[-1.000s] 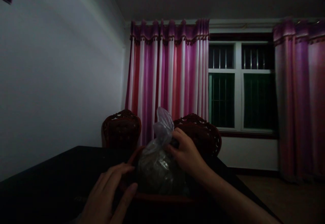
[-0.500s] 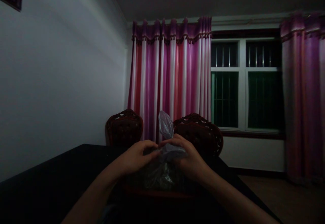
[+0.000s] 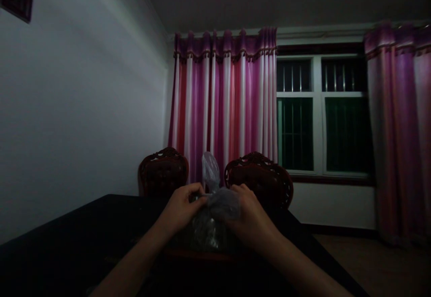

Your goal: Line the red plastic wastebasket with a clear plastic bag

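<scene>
A thin, see-through plastic bag (image 3: 211,232) stands in front of me with something dark inside that I cannot make out. One gathered tip of it sticks up above my hands. At its neck, my left hand (image 3: 180,209) pinches the plastic between thumb and fingers. My right hand (image 3: 247,209) grips the other side, where a loose, cloudy flap of the bag bulges over the fingers. Below the bag shows a dim reddish edge, perhaps of a tray or basin; the dark hides its shape.
The bag is over a black table (image 3: 111,216). Beyond the far edge stand two carved, dark red chairs, one at left (image 3: 163,171) and one at right (image 3: 259,178). Striped curtains (image 3: 224,104) and a barred window (image 3: 319,117) are behind; a white wall (image 3: 84,108) rises at left.
My right hand's fingers have drawn back from over the neck to its right side, with the flap now bulging between the hands. The left hand still pinches the neck. The view has shifted slightly.
</scene>
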A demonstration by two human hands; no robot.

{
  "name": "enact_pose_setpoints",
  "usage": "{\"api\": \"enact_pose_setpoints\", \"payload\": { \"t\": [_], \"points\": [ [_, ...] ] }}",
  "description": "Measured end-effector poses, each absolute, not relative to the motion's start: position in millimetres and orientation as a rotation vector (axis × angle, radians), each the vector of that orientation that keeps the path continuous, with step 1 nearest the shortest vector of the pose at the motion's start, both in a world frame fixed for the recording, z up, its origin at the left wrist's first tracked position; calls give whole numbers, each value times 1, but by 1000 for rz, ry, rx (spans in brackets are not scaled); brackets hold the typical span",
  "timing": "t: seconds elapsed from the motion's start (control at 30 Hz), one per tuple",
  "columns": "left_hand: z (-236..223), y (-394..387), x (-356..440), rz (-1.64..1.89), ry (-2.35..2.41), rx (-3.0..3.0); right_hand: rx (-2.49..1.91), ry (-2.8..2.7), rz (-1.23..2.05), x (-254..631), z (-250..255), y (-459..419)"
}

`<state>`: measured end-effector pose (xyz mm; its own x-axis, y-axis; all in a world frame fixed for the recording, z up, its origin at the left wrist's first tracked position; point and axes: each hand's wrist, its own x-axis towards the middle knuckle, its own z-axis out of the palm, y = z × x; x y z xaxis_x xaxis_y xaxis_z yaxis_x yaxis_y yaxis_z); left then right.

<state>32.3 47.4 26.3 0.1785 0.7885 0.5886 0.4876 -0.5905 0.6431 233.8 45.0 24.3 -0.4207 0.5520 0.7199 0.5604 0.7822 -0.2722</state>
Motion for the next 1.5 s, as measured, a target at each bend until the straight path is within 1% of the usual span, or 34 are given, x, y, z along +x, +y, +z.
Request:
{"api": "enact_pose_setpoints", "payload": {
  "t": [0.1, 0.23, 0.4, 0.63, 0.7, 0.8, 0.83, 1.0, 1.1, 1.2, 1.37, 1.5],
  "points": [
    [31, 47, 31, 1381, 1192, 2132, -823, -2109, 33, 230, 22, 52],
    [37, 45, 11, 1400, 1248, 2049, -888, -2029, 100, 246, 21, 60],
    [26, 43, -17, 1426, 1306, 1929, -917, -1971, 203, 274, 10, 65],
    [10, 45, 6, 1428, 1316, 1935, -726, -2007, 512, 257, 1, 53],
    [11, 45, 12, 1399, 1334, 1987, -721, -2102, 453, 249, 3, 48],
    [14, 42, 12, 1324, 1365, 2058, -791, -2177, 253, 242, 7, 46],
    [16, 40, 11, 1283, 1372, 2077, -790, -2171, 250, 241, 9, 46],
    [20, 35, 11, 1015, 1329, 2223, -643, -2044, 581, 238, 13, 51],
    [21, 39, 15, 920, 1347, 2351, -580, -2013, 608, 240, 10, 55],
    [22, 46, 10, 931, 1438, 2432, -635, -1914, 624, 254, 4, 61],
    [23, 51, -21, 1063, 1796, 2413, -712, -1464, 995, 295, -12, 75],
    [19, 43, -36, 1071, 2044, 2405, -634, -1359, 1114, 314, -27, 79]
  ]
}}
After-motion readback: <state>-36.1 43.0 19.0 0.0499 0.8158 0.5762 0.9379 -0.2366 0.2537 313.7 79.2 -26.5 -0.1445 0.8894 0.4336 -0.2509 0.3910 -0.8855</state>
